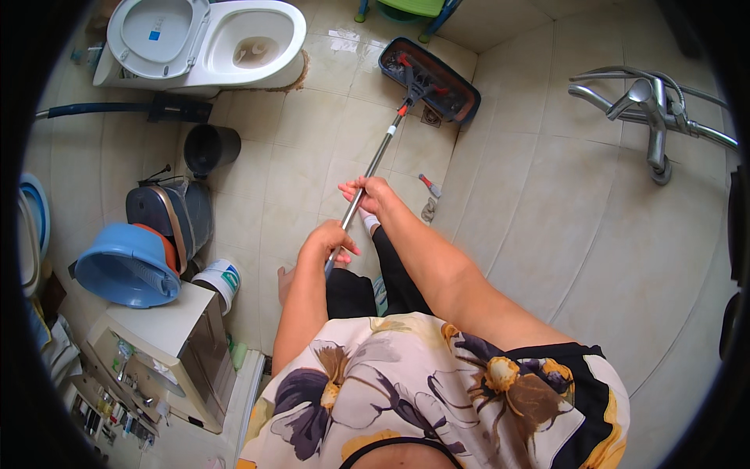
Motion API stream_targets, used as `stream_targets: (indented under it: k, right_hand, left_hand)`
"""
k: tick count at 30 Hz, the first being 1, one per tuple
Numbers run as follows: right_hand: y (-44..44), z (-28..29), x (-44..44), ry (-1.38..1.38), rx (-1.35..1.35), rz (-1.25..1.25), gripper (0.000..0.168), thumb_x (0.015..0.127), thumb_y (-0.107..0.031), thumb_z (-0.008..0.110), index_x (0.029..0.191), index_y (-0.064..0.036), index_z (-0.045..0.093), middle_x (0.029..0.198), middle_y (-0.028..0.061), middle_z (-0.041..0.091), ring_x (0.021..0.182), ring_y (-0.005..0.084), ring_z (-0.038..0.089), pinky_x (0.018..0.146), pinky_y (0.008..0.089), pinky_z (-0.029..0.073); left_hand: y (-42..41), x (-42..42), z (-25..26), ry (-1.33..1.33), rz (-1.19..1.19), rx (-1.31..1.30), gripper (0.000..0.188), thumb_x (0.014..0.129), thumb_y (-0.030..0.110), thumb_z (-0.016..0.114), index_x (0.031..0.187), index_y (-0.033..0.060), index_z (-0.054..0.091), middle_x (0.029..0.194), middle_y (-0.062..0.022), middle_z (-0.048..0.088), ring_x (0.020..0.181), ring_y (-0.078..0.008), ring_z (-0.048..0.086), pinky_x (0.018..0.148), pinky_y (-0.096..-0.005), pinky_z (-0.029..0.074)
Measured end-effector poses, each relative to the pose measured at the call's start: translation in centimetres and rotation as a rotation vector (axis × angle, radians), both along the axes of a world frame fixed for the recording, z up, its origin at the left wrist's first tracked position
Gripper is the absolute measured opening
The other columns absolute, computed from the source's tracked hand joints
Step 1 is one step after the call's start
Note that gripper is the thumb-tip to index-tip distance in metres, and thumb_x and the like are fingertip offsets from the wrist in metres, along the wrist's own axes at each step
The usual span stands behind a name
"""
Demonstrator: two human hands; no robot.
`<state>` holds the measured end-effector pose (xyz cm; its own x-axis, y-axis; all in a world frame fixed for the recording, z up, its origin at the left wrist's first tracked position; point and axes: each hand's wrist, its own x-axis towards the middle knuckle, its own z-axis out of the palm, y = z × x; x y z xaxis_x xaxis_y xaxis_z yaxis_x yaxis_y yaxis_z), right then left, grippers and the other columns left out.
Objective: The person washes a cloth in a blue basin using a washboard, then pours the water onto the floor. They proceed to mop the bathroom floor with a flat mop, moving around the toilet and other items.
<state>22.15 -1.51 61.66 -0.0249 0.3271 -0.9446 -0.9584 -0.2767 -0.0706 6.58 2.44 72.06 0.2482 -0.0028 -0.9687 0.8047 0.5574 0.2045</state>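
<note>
A metal mop pole (379,151) slants up from my legs to a mop head with a grey forked frame and red clips (417,88). That head sits in a dark rectangular tub (472,97) on the tiled floor. My left hand (333,239) grips the pole near its lower end. Farther up, my right hand (370,193) holds the shaft loosely, its fingers passing behind it and partly extended. Whatever lies beneath the mop head inside the tub is mostly hidden.
Left of the pole stand a toilet (258,44) with its lid up, a black bin (214,149), a blue basin (126,264) and a white bucket (221,281). A floor drain (431,117), red-handled scraper (430,185) and grey rag (429,209) lie rightward. A shower faucet (644,111) projects from the wall.
</note>
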Motion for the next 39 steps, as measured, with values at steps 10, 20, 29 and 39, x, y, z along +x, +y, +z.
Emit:
stream_targets:
  k: [10,20,29,39]
  right_hand:
    - [-8.8,1.9,9.5,-0.236,0.040,0.537,0.034,0.099,-0.024,0.052,0.126,-0.003,0.051,0.101,0.0140,0.066,0.090,0.0283,0.070,0.075,0.0374,0.058]
    - [0.2,0.8,25.0,-0.877,-0.111,0.424,0.073,0.090,-0.047,0.061,0.153,-0.027,0.029,0.151,0.0044,0.040,0.131,0.0287,0.044,0.089,0.0508,0.047]
    - [5.9,0.4,30.9,-1.425,-0.605,0.797,0.059,0.078,-0.050,0.067,0.120,-0.010,0.063,0.122,0.0163,0.065,0.113,0.0364,0.061,0.094,0.0490,0.049]
    - [1.4,5.6,28.9,-1.447,-0.554,0.850,0.041,0.075,-0.048,0.060,0.084,-0.010,0.074,0.088,0.0168,0.072,0.086,0.0310,0.069,0.080,0.0390,0.053]
  left_hand:
    - [-5.2,-4.6,10.1,0.066,-0.076,0.227,0.023,0.080,-0.008,0.062,0.098,0.0008,0.051,0.061,-0.0079,0.056,0.043,-0.0168,0.055,0.032,-0.0309,0.039]
    - [-6.5,-12.1,18.7,-0.038,-0.104,0.436,0.031,0.077,0.001,0.073,0.083,-0.0003,0.043,0.062,-0.0133,0.049,0.052,-0.0223,0.051,0.051,-0.0384,0.041]
    - [-6.6,-14.1,24.4,-0.011,-0.160,0.419,0.035,0.087,0.020,0.070,0.076,-0.0013,0.044,0.060,-0.0168,0.047,0.053,-0.0304,0.045,0.053,-0.0413,0.039]
    - [-8.4,-12.9,14.1,-0.069,-0.084,0.311,0.039,0.095,0.031,0.060,0.079,-0.0017,0.047,0.069,-0.0209,0.053,0.062,-0.0337,0.050,0.060,-0.0442,0.041]
